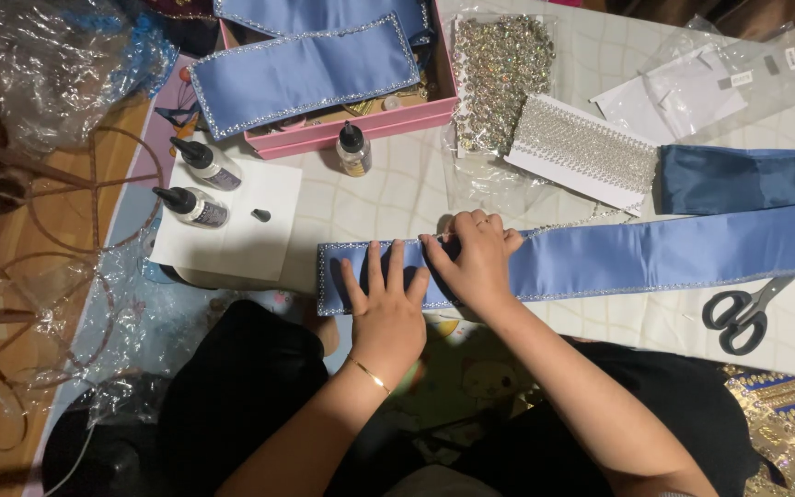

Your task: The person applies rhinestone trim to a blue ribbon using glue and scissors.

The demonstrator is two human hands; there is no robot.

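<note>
Our right hand (478, 262): fingers bunched, pinching the rhinestone trim (563, 227) at the upper edge of the blue satin band (637, 256). Left hand (385, 308): fingers spread, pressed flat on the band near its left end. Band lies across the tabletop (388, 198), crystal-edged, its left end squared off. Scissors (743, 313) just below the band, to the right; glue bottles (197, 184) above-left of it; bare tabletop between bottles and band.

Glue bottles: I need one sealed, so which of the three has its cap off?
The lower glue bottle on the white paper: a loose black cap lies beside it. The other two bottles have no cap lying near.
</note>
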